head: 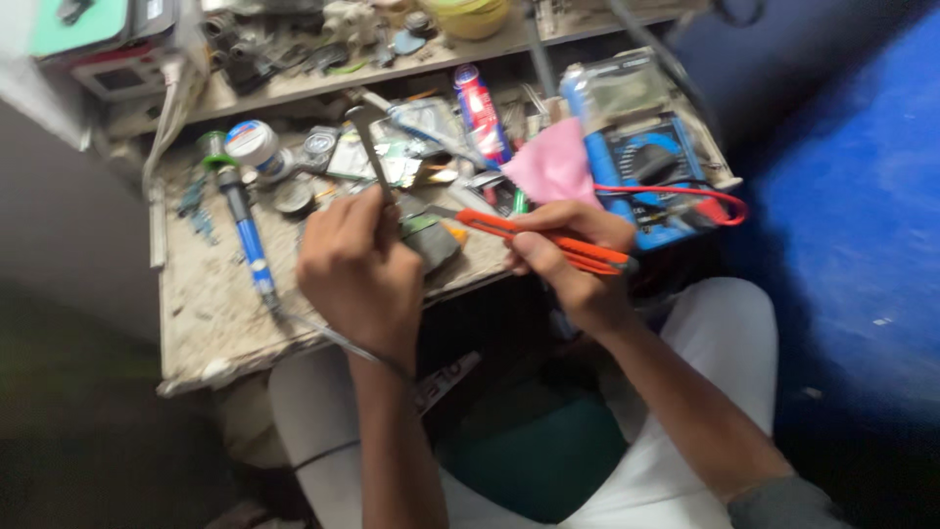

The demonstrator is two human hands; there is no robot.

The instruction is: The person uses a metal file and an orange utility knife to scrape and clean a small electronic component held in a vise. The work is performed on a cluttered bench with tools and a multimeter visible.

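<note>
Blue iron (248, 238) lying at left on the dusty worktop (211, 304). Centre frame, left hand (357, 269), grip clamped on a small dark part (429, 240) and a thin metal strip (370, 147). Just right, right hand (568, 260), grip closed around an orange knife (534, 238), tip near the part. Pink cloth (553, 165) behind.

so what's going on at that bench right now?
A seated person works at a cluttered, dusty workbench. The right hand grips an orange utility knife, tip pointing toward a small dark part that the left hand holds at the bench edge. The left hand also seems to hold a thin metal tool. A blue-handled soldering iron lies nearby, beside a pink cloth.
</note>
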